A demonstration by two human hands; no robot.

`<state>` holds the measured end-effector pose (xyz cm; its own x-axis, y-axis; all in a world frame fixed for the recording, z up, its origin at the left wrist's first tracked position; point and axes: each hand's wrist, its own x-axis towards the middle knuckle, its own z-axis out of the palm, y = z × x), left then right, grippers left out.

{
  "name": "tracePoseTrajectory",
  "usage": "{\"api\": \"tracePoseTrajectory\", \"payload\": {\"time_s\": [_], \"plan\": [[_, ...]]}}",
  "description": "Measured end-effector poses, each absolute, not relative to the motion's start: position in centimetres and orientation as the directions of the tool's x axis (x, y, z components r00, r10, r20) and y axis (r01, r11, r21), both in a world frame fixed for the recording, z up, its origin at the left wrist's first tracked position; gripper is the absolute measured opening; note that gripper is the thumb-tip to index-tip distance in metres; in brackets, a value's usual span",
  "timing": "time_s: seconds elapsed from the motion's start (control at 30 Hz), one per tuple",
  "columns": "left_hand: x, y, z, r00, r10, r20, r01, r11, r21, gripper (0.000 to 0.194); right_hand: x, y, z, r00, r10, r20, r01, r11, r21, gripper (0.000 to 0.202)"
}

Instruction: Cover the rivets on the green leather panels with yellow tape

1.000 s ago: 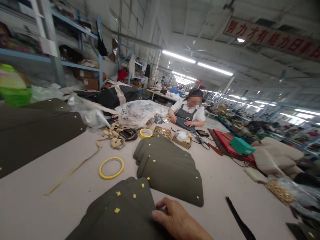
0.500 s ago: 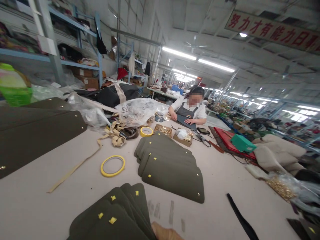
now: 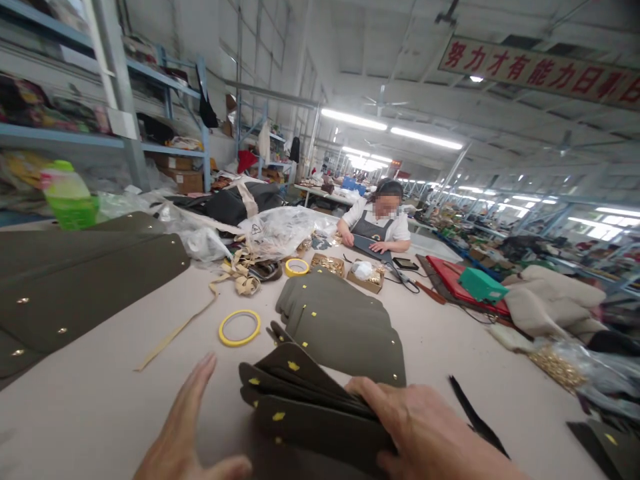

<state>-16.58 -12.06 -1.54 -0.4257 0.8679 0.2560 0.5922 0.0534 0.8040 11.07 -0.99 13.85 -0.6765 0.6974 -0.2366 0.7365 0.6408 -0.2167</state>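
Note:
My right hand (image 3: 425, 427) grips several dark olive panels (image 3: 320, 433) by their right end, thumb and fingers round the stack. The panels are lifted and fanned, with small yellow tape pieces on their left ends. My left hand (image 3: 185, 433) is at the lower left, fingers apart, holding nothing and not touching the panels. Beyond them a row of overlapping olive panels (image 3: 350, 320) lies on the table, with yellow tape bits and brass snaps. A yellow tape roll (image 3: 239, 328) lies left of this row.
Large olive pieces (image 3: 90, 280) lie at the left, near a green bottle (image 3: 70, 197). Farther back are a smaller tape roll (image 3: 297, 267), a box of brass parts (image 3: 367, 275) and plastic bags. A person (image 3: 377, 223) works across the table (image 3: 165, 320). Black strips (image 3: 475, 413) lie right.
The near stack of panels has been lifted and moved right in my right hand, which now shows more fully. My left hand has come into view. The camera view has shifted slightly.

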Motion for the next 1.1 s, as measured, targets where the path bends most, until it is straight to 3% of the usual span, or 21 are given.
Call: {"api": "tracePoseTrajectory", "payload": {"time_s": [0.13,0.33,0.5,0.63,0.73,0.87,0.97,1.1], "plan": [[-14.9,-10.0,-4.0,-0.265,0.947,0.183,0.535,-0.014,0.845,0.104,11.7,-0.9,10.2,-0.669,0.702,-0.244,0.742,0.648,-0.169,0.065],[-13.1,-11.6,-5.2,-0.288,0.881,0.376,0.678,-0.089,0.730,0.095,13.0,-1.2,8.4,-0.666,0.701,-0.255,0.740,0.664,-0.108,0.068],[-14.6,-11.2,-2.5,-0.249,0.880,0.404,0.771,-0.073,0.633,0.126,12.9,-1.8,7.3,-0.657,0.719,-0.226,0.745,0.665,-0.050,0.065],[-14.8,-9.8,-0.6,-0.079,0.894,0.441,0.810,-0.200,0.551,0.125,13.0,-2.1,7.1,-0.638,0.743,-0.201,0.762,0.647,-0.027,0.073],[-14.2,-9.8,-0.4,-0.004,0.853,0.522,0.844,-0.277,0.460,0.122,13.4,-1.9,7.5,-0.618,0.758,-0.208,0.781,0.622,-0.056,0.082],[-12.8,-10.4,0.5,0.112,0.775,0.622,0.929,-0.303,0.211,0.108,13.5,-1.7,7.9,-0.594,0.776,-0.210,0.800,0.598,-0.054,0.086],[-10.6,-9.9,2.5,0.278,0.797,0.536,0.933,-0.357,0.047,0.100,12.8,-1.9,7.9,-0.609,0.771,-0.188,0.788,0.614,-0.033,0.085],[-6.6,-7.2,5.4,0.386,0.877,0.285,0.908,-0.416,0.054,0.089,12.7,-2.3,8.7,-0.633,0.761,-0.142,0.773,0.633,-0.051,0.085]]}}
